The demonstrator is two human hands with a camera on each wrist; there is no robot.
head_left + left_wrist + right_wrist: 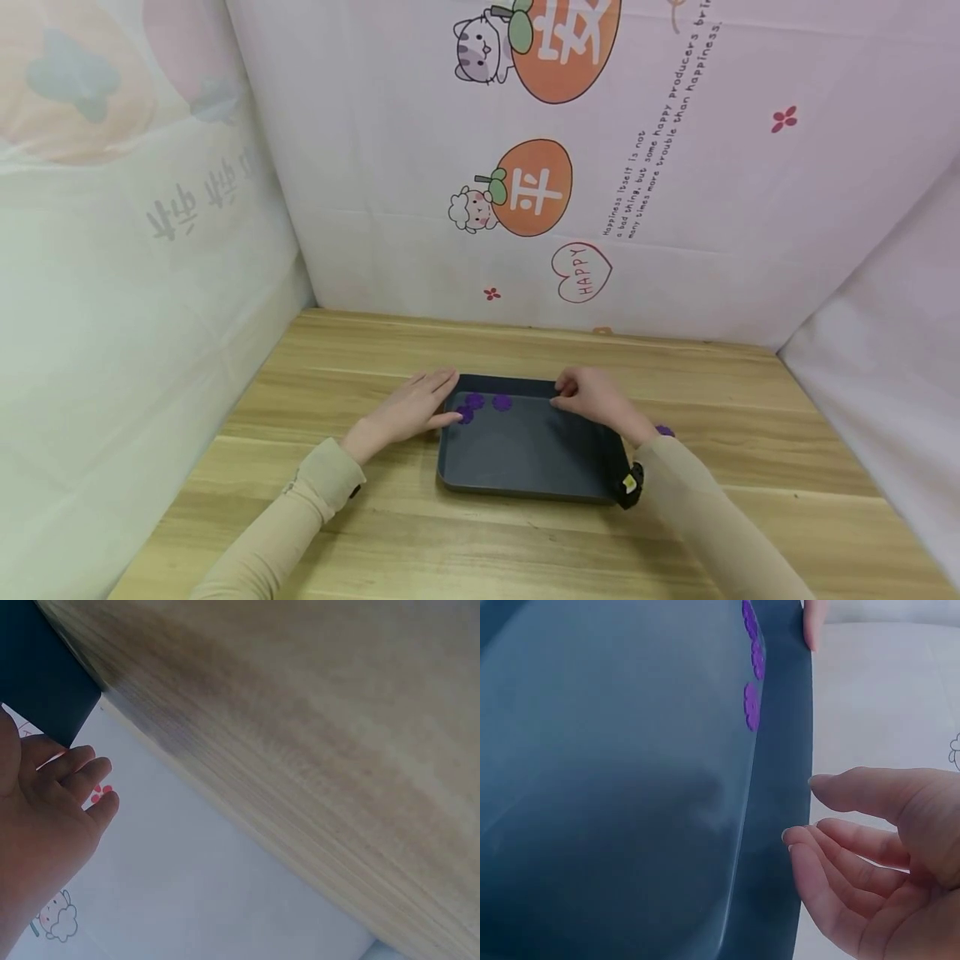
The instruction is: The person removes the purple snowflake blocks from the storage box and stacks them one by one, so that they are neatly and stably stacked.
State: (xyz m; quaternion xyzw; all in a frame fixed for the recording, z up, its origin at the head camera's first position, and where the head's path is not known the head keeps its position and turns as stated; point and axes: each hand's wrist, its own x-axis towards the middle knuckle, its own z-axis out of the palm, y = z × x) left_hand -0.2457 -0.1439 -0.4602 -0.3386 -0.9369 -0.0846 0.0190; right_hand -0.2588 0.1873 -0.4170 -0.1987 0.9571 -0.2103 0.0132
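Note:
A dark grey rectangular tray [525, 454] lies on the wooden table. Three purple scalloped discs [502, 402] sit inside it, near its far left corner; two of them lie close together. My left hand [405, 408] is at the tray's left side, fingers extended towards that corner. Its thumb reaches over the rim to the nearest disc; whether it presses that disc cannot be told. Over the far rim is my right hand [596, 398], fingers bent. In the right wrist view, thumb and fingers [847, 787] stand apart beside the rim, holding nothing.
Another purple piece [663, 431] is partly visible on the table beyond the right forearm. A black wristband [632, 485] with a yellow mark is on the right wrist. White printed cloth [390, 167] hangs behind the table and along both sides.

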